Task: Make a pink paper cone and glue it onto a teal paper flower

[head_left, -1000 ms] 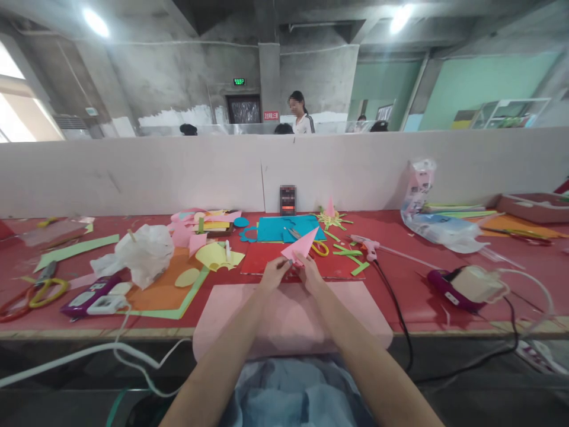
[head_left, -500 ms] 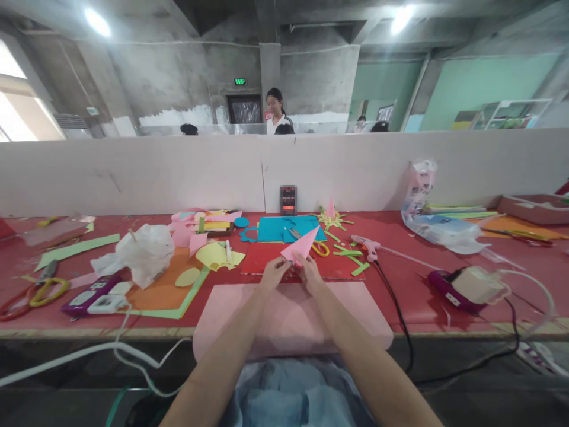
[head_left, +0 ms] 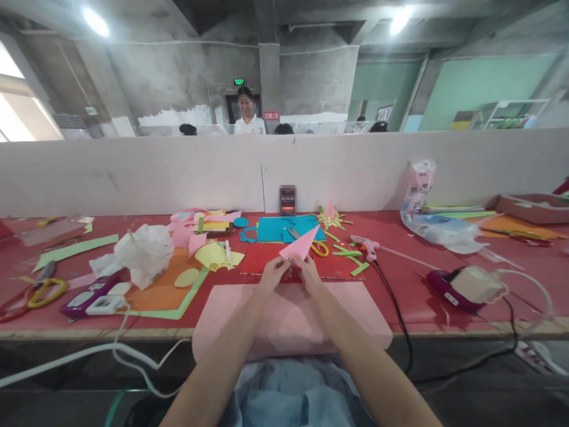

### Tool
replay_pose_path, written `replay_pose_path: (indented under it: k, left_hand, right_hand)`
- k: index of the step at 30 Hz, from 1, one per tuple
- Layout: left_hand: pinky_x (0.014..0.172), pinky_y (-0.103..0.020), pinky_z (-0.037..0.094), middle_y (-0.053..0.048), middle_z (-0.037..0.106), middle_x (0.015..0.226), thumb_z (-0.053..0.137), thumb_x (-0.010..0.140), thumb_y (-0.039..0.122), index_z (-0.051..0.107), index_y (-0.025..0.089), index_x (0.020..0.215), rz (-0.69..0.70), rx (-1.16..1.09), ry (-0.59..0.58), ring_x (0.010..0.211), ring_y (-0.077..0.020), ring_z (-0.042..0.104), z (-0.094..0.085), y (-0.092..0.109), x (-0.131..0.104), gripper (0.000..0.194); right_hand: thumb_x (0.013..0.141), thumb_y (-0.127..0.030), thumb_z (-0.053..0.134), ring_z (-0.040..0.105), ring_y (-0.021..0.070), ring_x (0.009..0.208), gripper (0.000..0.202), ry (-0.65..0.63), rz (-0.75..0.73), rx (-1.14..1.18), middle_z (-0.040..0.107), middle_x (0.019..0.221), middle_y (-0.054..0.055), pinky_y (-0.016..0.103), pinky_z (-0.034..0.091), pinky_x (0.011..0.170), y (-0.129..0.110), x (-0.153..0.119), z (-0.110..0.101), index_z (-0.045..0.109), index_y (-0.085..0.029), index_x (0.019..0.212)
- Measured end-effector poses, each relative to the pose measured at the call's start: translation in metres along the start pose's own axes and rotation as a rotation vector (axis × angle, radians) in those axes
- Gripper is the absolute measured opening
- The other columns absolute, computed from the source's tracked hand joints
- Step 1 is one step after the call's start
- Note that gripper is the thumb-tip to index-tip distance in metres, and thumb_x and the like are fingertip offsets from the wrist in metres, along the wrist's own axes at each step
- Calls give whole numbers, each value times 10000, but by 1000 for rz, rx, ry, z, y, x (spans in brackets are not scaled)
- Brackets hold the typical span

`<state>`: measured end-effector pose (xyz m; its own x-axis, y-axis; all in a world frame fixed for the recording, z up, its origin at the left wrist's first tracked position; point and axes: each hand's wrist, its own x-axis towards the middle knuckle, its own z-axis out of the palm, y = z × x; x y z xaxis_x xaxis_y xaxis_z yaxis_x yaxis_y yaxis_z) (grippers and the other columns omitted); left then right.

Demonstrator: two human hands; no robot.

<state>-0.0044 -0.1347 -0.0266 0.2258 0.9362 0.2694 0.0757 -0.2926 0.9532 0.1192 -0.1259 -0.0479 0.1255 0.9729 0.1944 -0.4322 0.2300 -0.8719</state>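
A pink paper cone [head_left: 301, 244] is held between my two hands, its point tilted up to the right. My left hand [head_left: 274, 273] pinches the lower left of its wide end, and my right hand [head_left: 308, 273] is closed on the lower right. Beneath the hands lies a red sheet [head_left: 258, 261], with a pink sheet [head_left: 288, 308] nearer me. Just beyond the cone, yellow-handled scissors [head_left: 320, 249] rest by blue sheets [head_left: 271, 228]. A pink glue gun [head_left: 370, 248] lies to the right, among green paper strips [head_left: 349, 252].
Purple power strips stand at left [head_left: 91, 296] and right [head_left: 456, 290], their cables hanging over the edge. At left are a crumpled white plastic bag [head_left: 144, 255] and more scissors [head_left: 44, 290]. A finished-looking pink-tipped paper piece [head_left: 331, 216] sits by the white partition [head_left: 200, 172].
Both hands and the cone stay almost in place, with only a slight shift of the cone. Behind the partition, a person has moved to the left.
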Motion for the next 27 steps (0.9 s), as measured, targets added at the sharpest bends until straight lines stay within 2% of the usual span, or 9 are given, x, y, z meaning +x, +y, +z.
replay_pose_path:
  k: [7, 12, 22, 27]
  left_hand:
    - [537, -232, 418, 13, 570, 537, 549, 716, 448, 547, 150, 618, 8, 9, 17, 514, -113, 525, -1, -2, 1, 314]
    - [533, -231, 424, 12, 569, 526, 570, 698, 469, 554, 148, 604, 2, -7, 27, 514, -112, 527, 0, -1, 1, 335]
    - [532, -235, 426, 24, 560, 513, 598, 665, 492, 519, 156, 601, -33, -61, 34, 488, -105, 523, 0, 5, -1, 351]
    - [544, -235, 425, 31, 555, 540, 652, 618, 467, 526, 150, 645, -30, -82, 20, 513, -104, 523, 0, 3, 0, 342]
  right_hand:
    - [594, -372, 717, 598, 158, 648, 380, -32, 64, 67, 663, 757, 16, 283, 463, 607, -4, -3, 5, 601, -173, 897]
    - [607, -369, 715, 579, 142, 585, 353, -48, 85, 105, 659, 722, 5, 263, 452, 541, -7, -6, 7, 602, -180, 882]
    - [604, -358, 719, 597, 152, 618, 351, -53, 103, 109, 669, 769, 17, 268, 467, 553, -12, -8, 10, 603, -182, 886]
    - [593, -355, 728, 593, 146, 616, 347, -7, 109, 107, 666, 749, 6, 264, 465, 554, -14, -9, 10, 609, -183, 871]
